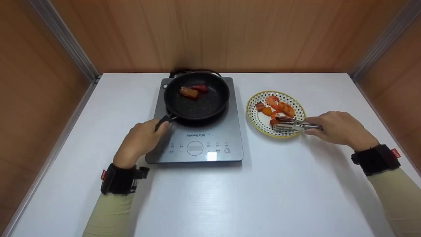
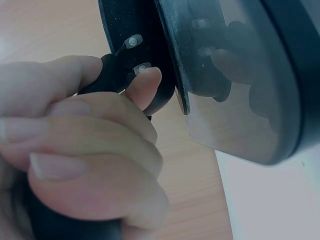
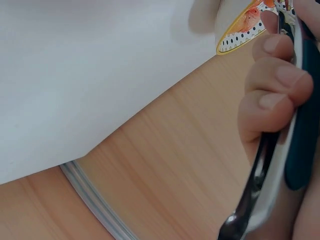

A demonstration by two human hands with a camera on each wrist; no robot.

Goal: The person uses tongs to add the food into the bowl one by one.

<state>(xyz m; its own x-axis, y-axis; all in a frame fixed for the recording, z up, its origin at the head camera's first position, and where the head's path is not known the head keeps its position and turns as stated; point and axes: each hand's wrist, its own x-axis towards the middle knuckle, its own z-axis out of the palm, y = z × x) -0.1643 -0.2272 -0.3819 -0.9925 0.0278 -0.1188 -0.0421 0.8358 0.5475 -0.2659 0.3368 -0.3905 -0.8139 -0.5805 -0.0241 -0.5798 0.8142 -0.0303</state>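
My left hand grips the black handle of a frying pan on the induction cooker. Two pieces of food lie in the pan: a brownish block and a dark red piece touching behind it. On the right, my right hand holds metal tongs, fingers wrapped round them in the right wrist view. The tongs' tips reach over the near right side of a dotted plate with a yellow rim, close by a small reddish-brown piece.
Shrimp, a bacon-like piece, an orange piece and a golden piece share the plate. The grey induction cooker stands on a white table. Wooden panels enclose the back and sides.
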